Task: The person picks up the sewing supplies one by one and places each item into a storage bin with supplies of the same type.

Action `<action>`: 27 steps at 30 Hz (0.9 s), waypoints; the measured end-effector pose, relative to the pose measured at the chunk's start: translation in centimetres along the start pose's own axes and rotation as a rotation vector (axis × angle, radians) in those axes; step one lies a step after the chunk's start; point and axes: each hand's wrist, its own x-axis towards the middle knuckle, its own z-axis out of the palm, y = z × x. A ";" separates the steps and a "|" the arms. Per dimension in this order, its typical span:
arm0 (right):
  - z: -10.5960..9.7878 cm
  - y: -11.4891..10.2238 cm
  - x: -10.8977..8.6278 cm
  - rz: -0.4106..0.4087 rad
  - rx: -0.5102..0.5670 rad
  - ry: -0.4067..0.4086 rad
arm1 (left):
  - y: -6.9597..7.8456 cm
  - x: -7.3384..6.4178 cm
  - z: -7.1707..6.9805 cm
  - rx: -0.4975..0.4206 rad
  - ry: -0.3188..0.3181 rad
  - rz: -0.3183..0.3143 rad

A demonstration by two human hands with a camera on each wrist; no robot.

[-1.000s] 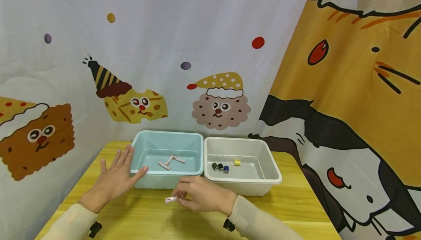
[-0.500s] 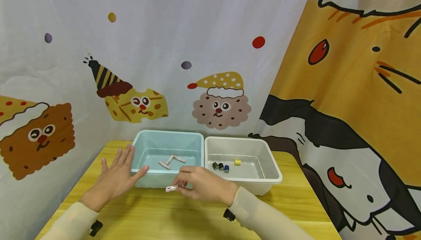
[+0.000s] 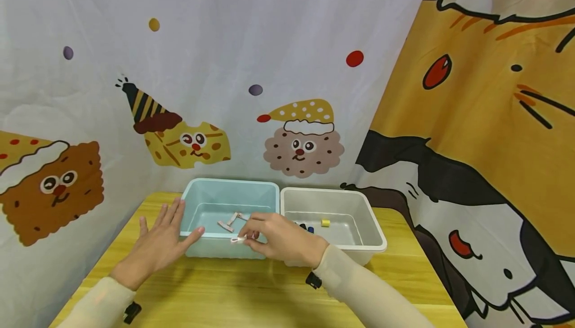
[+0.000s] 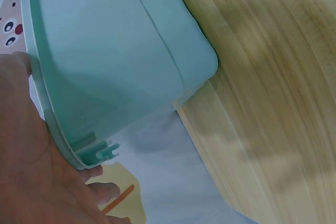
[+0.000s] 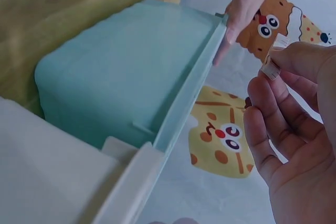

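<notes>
My right hand pinches a small folded measuring tape, pale with dark tick marks, between thumb and fingers. In the head view the tape overlaps the front rim of the light blue bin. Inside that bin lie several similar folded pale strips, partly hidden by the right hand. My left hand rests on the bin's left rim with fingers spread. In the left wrist view its fingers reach past the rim's corner.
A light grey bin stands against the blue bin's right side. In it are a yellow thread spool and a dark blue one. Both bins stand on a wooden table before a cartoon-printed curtain.
My right hand has moved forward and up with the measuring tape, from in front of the blue bin to its front rim. It now covers the green spool. My left hand stays put.
</notes>
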 end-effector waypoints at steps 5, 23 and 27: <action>-0.3 1.0 0.5 -0.003 -0.009 0.026 | 0.1 0.0 -0.1 -0.005 0.002 0.005; -2.1 4.2 2.3 0.086 -0.046 0.066 | -0.1 0.0 0.1 -0.011 0.000 -0.001; -2.1 4.8 2.9 0.081 -0.055 0.075 | -0.2 0.0 0.2 -0.008 0.004 0.001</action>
